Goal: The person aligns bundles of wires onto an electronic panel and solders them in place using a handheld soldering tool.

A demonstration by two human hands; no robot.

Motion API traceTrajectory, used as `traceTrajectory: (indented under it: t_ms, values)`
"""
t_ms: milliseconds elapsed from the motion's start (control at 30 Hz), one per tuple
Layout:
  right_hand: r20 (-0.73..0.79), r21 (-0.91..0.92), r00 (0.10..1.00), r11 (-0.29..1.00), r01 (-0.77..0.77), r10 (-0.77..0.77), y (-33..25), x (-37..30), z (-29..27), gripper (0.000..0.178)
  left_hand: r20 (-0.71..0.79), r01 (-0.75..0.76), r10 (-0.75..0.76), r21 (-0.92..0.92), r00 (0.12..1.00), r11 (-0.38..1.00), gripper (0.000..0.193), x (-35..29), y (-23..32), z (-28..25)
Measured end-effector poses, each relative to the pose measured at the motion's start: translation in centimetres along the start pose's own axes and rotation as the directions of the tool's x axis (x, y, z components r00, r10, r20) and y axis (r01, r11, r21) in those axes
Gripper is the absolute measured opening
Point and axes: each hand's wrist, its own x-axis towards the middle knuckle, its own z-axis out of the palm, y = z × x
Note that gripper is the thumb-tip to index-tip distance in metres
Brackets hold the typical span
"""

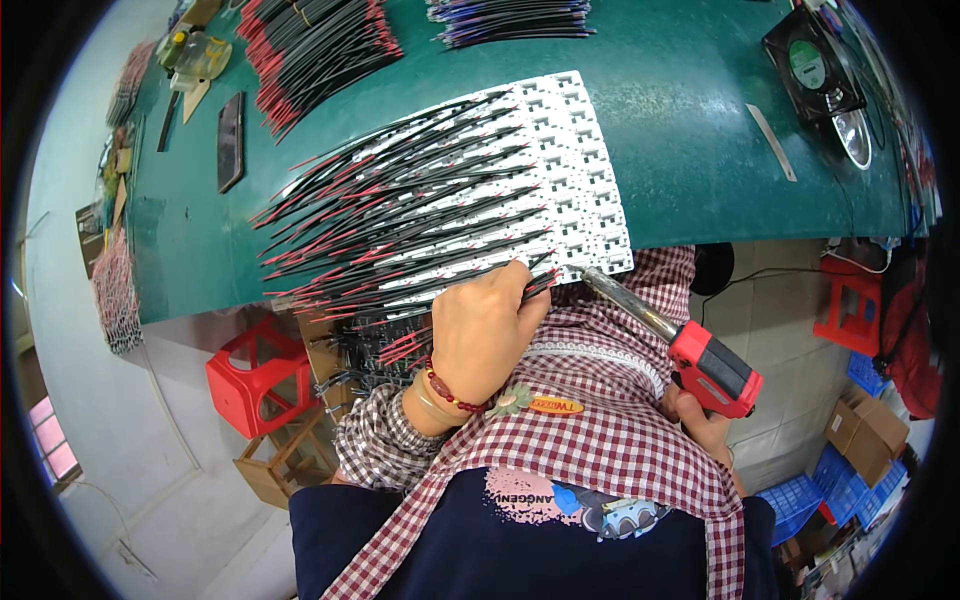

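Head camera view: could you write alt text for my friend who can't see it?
A person's right hand holds a red-and-black soldering iron, its tip at the near edge of a white panel. The left hand pinches some of the black-and-red wires laid in rows across the panel, which overhangs a green table.

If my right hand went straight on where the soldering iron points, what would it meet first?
Leading with the soldering iron, your right hand would probably meet the white panel first, near its edge closest to you. Depth is unclear; the tip may already touch.
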Motion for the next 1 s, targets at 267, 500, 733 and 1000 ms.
traceTrajectory:
  t_ms: [267, 500, 733, 1000]
  values:
    - [0.002, -0.011, 1.0, 1.0, 0.011, -0.011, -0.2, 0.4, 0.3, 0.009, 0.058, 0.013, -0.013, -0.01, 0.998, 1.0, 0.021, 0.5, -0.1, -0.4]
    - [0.024, -0.191, 0.997, 0.979, 0.071, -0.068, -0.1, 0.6, 0.3, 0.01, 0.065, 0.02, -0.021, 0.016, 0.998, 1.0, 0.02, 0.5, -0.1, -0.3]
    - [-0.01, -0.089, 1.0, 0.996, 0.005, -0.006, 0.1, -0.2, 0.0, 0.013, 0.082, 0.028, -0.03, 0.016, 0.996, 0.999, 0.019, 0.6, -0.1, -0.3]
    - [0.001, -0.075, 1.0, 0.997, -0.014, 0.015, 0.5, -0.4, -0.2, 0.013, 0.141, 0.042, -0.046, 0.028, 0.989, 0.999, 0.016, 1.4, -0.2, -0.7]
